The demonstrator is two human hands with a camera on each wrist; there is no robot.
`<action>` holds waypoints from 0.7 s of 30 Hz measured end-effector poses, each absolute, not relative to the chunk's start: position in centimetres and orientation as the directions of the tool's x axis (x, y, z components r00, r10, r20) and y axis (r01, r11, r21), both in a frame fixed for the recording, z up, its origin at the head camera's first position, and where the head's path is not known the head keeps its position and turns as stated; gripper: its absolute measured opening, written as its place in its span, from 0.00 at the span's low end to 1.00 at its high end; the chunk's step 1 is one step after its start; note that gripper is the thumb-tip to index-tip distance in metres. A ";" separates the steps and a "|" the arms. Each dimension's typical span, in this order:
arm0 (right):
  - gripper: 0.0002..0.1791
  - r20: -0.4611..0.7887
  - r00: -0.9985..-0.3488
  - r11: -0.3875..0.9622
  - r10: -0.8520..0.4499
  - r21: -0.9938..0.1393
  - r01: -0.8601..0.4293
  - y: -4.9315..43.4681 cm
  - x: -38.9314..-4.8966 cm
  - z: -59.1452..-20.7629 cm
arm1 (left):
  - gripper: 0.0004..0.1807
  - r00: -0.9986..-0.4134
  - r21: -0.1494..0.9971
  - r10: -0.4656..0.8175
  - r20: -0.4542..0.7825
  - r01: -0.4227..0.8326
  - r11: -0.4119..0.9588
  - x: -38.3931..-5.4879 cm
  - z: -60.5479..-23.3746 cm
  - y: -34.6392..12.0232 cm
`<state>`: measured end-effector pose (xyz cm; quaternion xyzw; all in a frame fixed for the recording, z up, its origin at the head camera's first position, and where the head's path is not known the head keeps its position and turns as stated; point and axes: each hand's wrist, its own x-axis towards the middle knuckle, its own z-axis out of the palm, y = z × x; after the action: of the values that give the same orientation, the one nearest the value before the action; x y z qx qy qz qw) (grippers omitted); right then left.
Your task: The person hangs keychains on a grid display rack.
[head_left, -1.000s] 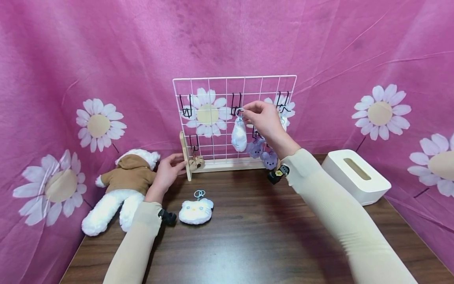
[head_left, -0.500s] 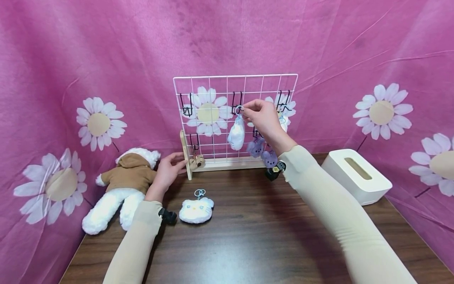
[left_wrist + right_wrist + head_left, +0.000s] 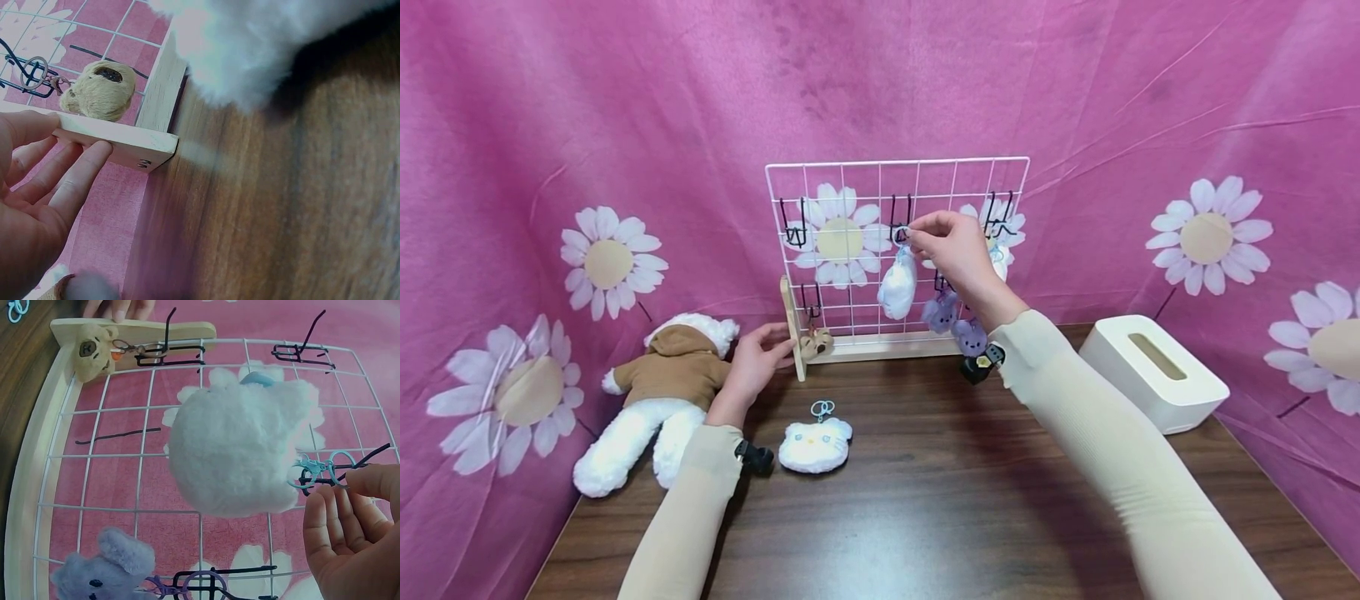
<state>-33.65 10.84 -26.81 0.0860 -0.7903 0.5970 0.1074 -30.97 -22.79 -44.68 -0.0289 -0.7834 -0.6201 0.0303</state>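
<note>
My right hand [image 3: 958, 250] pinches the light blue ring [image 3: 340, 467] of a fluffy white plush keychain [image 3: 898, 287] between thumb and fingertips. The ring is right at the upper middle black hook [image 3: 900, 232]; in the right wrist view it overlaps the hook, and the plush [image 3: 234, 450] hangs in front of the wire grid. My left hand [image 3: 756, 367] grips the wooden side post [image 3: 792, 329] of the white grid rack [image 3: 861, 346], thumb and fingers at its edge [image 3: 119, 140]. Close by hangs a small tan bear keychain [image 3: 103, 90].
A white cat-face plush keychain [image 3: 815, 446] lies on the wooden table [image 3: 925, 517]. Purple plush keychains [image 3: 970, 337] hang at the rack's lower right, a white one [image 3: 1000, 260] above. A white bear in a brown hoodie [image 3: 673, 375] lies left; a white tissue box [image 3: 1157, 371] stands right.
The ring and white plush have shifted slightly left, and the plush has swung and turned a little beside the middle hook. My left hand stays on the post.
</note>
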 end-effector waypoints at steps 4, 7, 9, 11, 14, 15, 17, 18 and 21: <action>0.11 0.285 -0.958 0.281 -0.009 -0.919 -0.276 10.9 -33.4 -26.9 | 0.25 -0.997 0.971 0.008 0.082 0.082 0.226 -31.0 -44.7 -22.8; 0.11 0.293 -0.956 0.275 -0.004 -0.919 -0.283 11.0 -33.2 -27.1 | 0.25 -0.996 0.970 0.007 0.085 0.085 0.227 -31.0 -44.8 -22.8; 0.11 0.293 -0.956 0.270 -0.002 -0.921 -0.282 11.2 -33.1 -27.3 | 0.25 -0.996 0.970 0.006 0.088 0.087 0.228 -31.0 -44.8 -22.9; 0.12 0.285 -0.959 0.268 -0.001 -0.923 -0.274 11.4 -33.1 -27.5 | 0.25 -0.996 0.969 0.006 0.091 0.090 0.230 -31.0 -44.9 -22.9; 0.12 0.284 -0.959 0.282 -0.010 -0.919 -0.276 11.7 -32.8 -27.9 | 0.25 -0.996 0.969 0.006 0.094 0.093 0.230 -31.1 -44.9 -22.9; 0.12 0.285 -0.959 0.288 -0.013 -0.917 -0.276 11.8 -32.7 -28.1 | 0.25 -0.996 0.969 0.005 0.094 0.092 0.228 -31.1 -44.9 -22.9; 0.12 0.289 -0.957 0.289 -0.022 -0.915 -0.283 12.0 -32.5 -28.4 | 0.24 -0.996 0.970 0.005 0.094 0.093 0.226 -31.1 -44.9 -22.9; 0.12 0.293 -0.956 0.284 -0.025 -0.915 -0.287 12.0 -32.4 -28.6 | 0.24 -0.996 0.970 0.005 0.094 0.092 0.226 -31.0 -44.9 -22.8; 0.13 0.301 -0.953 0.252 -0.033 -0.920 -0.300 12.2 -31.9 -29.0 | 0.24 -0.996 0.970 0.007 0.093 0.092 0.226 -31.0 -44.8 -22.8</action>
<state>-31.95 12.18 -29.00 0.1061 -0.7833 0.6024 0.1107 -31.00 -22.82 -44.83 -0.0317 -0.7821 -0.6214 0.0345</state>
